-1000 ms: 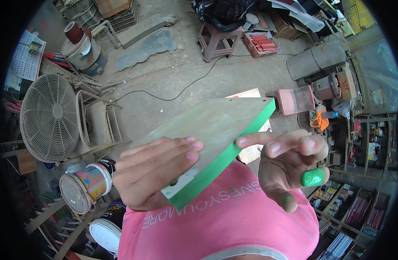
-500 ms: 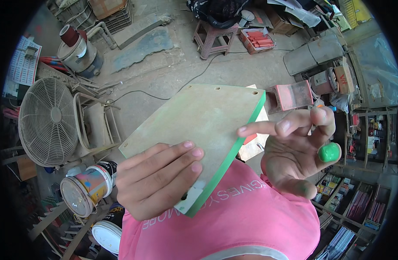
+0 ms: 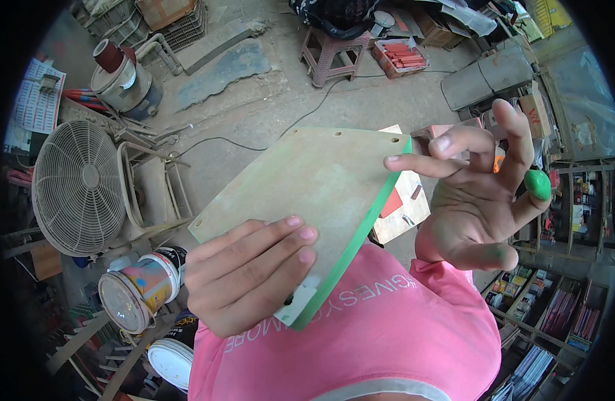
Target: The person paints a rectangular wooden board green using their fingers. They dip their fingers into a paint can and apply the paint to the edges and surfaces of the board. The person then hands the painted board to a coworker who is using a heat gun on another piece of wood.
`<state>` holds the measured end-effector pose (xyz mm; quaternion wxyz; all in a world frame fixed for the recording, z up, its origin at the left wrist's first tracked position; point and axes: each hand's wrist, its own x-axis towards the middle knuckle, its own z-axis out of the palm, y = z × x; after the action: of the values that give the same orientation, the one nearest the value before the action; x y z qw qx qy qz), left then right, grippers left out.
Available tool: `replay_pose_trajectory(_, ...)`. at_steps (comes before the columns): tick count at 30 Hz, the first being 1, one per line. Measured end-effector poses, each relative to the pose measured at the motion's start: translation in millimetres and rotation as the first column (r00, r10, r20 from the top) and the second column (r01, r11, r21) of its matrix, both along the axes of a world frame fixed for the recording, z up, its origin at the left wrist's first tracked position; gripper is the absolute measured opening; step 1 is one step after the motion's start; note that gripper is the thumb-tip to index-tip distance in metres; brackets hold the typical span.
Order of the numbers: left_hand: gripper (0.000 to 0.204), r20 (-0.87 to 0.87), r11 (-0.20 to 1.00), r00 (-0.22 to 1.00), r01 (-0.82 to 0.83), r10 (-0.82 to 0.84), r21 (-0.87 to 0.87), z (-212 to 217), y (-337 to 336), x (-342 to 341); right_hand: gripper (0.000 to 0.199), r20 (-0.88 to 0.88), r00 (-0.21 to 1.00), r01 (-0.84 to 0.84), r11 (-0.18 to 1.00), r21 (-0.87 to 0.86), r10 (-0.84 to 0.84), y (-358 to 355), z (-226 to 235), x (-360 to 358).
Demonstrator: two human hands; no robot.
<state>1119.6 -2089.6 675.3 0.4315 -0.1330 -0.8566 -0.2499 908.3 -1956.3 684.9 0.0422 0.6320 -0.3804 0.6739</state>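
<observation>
My left hand (image 3: 247,274) is closed on the lower left part of a pale, flat board (image 3: 307,180), its fingers lying over the board's top face. Bright green covers the board's long right edge, and small holes show along its far side. My right hand (image 3: 481,194) is open beside that edge, palm up with the fingers spread. Its little finger reaches over the green edge near the far right corner and seems to touch it. One fingertip of this hand is coated bright green, and the thumb has a green smear.
Left of me stand a round fan (image 3: 86,177) and paint buckets (image 3: 137,291). A smaller light board (image 3: 407,207) lies below my right hand. Farther off are a plastic stool (image 3: 334,57) and a basket of red sticks (image 3: 401,57). Stocked shelves (image 3: 555,301) line the right; a cable (image 3: 294,123) crosses the floor.
My right hand has moved up and to the right along the green edge, its little finger now nearer the far corner. The board and left hand have barely shifted.
</observation>
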Motion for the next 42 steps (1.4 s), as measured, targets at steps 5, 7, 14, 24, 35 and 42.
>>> replay_pose_trajectory(5,0.012,0.039,0.981,0.992,-0.108,0.116,-0.161,5.9,7.6,6.0,0.074,0.068,0.992,-0.102,0.995,-0.02,0.104,4.4,-1.6,-3.3)
replay_pose_trajectory(7,0.012,0.006,0.966,0.989,-0.143,0.147,-0.215,4.8,7.9,4.6,0.072,0.12,0.98,-0.154,0.988,-0.029,0.156,5.4,-4.9,-4.3)
replay_pose_trajectory(14,0.011,0.04,0.955,0.982,-0.172,0.187,-0.243,7.6,10.7,5.8,0.069,0.212,0.953,-0.217,0.976,-0.011,0.214,9.7,-9.2,-4.3)
replay_pose_trajectory(24,0.033,-0.051,0.158,0.995,0.036,0.087,0.987,-46.0,-16.3,0.1,0.048,0.424,0.851,0.42,0.886,-0.196,-0.31,-8.7,-29.1,-24.9)
replay_pose_trajectory(35,0.02,-0.181,-0.306,0.98,0.197,0.079,0.932,-37.7,-8.9,-17.4,0.066,-0.205,0.879,0.438,0.899,-0.008,-0.43,-14.8,-26.5,-0.4)
replay_pose_trajectory(42,0.021,-0.18,-0.263,0.978,0.203,0.107,0.943,-24.2,2.2,-24.7,0.06,-0.558,0.725,0.53,0.844,0.08,-0.403,-26.2,-11.8,10.4)
